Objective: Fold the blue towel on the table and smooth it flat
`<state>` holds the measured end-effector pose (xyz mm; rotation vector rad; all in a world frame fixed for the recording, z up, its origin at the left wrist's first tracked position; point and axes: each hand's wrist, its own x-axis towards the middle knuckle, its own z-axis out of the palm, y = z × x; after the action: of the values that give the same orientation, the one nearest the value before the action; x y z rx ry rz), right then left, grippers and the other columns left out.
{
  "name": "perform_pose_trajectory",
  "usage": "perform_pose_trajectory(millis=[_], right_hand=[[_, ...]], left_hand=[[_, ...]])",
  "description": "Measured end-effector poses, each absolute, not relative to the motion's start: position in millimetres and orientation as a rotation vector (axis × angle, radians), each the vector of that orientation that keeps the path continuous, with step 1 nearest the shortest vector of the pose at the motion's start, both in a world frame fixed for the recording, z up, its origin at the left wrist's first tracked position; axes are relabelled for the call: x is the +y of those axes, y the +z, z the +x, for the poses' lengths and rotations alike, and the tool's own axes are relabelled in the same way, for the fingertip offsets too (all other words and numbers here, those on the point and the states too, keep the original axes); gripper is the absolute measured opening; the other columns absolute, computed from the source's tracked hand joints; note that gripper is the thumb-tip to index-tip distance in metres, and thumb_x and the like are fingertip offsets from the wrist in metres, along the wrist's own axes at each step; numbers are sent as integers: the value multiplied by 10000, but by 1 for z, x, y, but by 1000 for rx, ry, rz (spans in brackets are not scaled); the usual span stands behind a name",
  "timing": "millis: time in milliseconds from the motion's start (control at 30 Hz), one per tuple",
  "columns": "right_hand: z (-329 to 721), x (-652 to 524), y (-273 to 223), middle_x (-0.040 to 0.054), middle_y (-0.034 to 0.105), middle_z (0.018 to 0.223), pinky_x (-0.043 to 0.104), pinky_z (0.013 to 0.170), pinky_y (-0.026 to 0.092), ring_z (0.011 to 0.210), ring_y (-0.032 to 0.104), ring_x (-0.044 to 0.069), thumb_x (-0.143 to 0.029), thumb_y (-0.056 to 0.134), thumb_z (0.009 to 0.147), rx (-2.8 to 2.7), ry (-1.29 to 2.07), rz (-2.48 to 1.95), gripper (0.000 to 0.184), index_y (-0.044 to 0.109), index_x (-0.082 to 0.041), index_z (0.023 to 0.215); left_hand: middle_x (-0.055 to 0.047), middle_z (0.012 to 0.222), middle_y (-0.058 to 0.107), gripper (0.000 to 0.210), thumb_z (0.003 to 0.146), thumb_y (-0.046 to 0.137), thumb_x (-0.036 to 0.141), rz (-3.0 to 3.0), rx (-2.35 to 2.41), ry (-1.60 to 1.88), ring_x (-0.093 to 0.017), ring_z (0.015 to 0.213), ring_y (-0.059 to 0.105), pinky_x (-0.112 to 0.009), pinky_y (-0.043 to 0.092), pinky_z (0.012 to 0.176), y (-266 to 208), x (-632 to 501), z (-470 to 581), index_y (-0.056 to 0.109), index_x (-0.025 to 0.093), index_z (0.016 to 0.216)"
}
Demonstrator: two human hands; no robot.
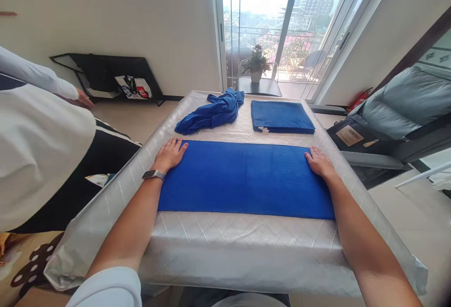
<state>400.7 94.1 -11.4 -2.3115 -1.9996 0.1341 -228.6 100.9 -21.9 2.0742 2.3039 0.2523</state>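
Note:
A blue towel (243,180) lies spread in a long flat rectangle across the table in front of me. My left hand (172,153) rests flat on its far left corner, fingers stretched out, with a watch band on the wrist. At the opposite end, my right hand (319,160) lies on the far right corner, its fingers extended too. Beyond the towel sits a neat stack of folded blue towels (282,116) with a small white tag at its front edge. To the left of that stack is a crumpled blue towel (213,112).
A silvery quilted cover drapes the table (246,241). Someone in a white top (42,156) stands close at the left edge. A potted plant (257,65) is on a chair (259,87) behind the table. A grey padded armchair (408,109) stands at right.

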Motion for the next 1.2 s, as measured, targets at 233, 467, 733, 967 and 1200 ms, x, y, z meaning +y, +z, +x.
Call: perform_pose_trajectory(millis=[233, 467, 733, 967, 1200], right_hand=[[342, 69, 25, 166, 341, 1692, 498, 1276, 241, 1586, 268, 298, -391, 212, 1089, -2037, 21, -2096, 641, 373, -70, 1620], [191, 65, 39, 123, 285, 1719, 406, 1294, 192, 1599, 229, 246, -404, 202, 1101, -2366, 165, -1826, 649, 312, -75, 1649], [153, 75, -1, 103, 198, 1746, 428, 1301, 152, 1614, 169, 244, -291, 248, 1061, -2458, 137, -1897, 651, 227, -82, 1677], [165, 82, -1, 74, 211, 1744, 426, 1307, 121, 1612, 171, 214, -395, 161, 1086, -2370, 229, -1947, 664, 248, -97, 1673], [251, 89, -1, 86, 183, 1752, 426, 1311, 109, 1616, 152, 222, -472, 166, 1077, -2216, 209, -2151, 717, 222, -83, 1676]], left_hand=[[-160, 1665, 390, 639, 1081, 202, 429, 2360, 2224, 602, -286, 1571, 304, -494, 260, 1279, 11, 87, -179, 467, 103, 1562], [-162, 1618, 464, 609, 1118, 173, 407, 2593, 1585, 611, -208, 1541, 371, -365, 288, 1275, 15, 92, -27, 456, 97, 1560], [-169, 1654, 393, 747, 1098, 68, 508, 2483, 1635, 386, -254, 1575, 298, -459, 185, 1310, -15, 94, 27, 403, 55, 1588], [-142, 1706, 283, 799, 1070, 82, 601, 2417, 1696, 307, -242, 1604, 211, -454, 151, 1319, -15, 97, 5, 331, 92, 1633], [-142, 1718, 255, 825, 1059, 79, 621, 2298, 1915, 215, -251, 1606, 203, -450, 133, 1316, -11, 99, -78, 294, 81, 1644]])
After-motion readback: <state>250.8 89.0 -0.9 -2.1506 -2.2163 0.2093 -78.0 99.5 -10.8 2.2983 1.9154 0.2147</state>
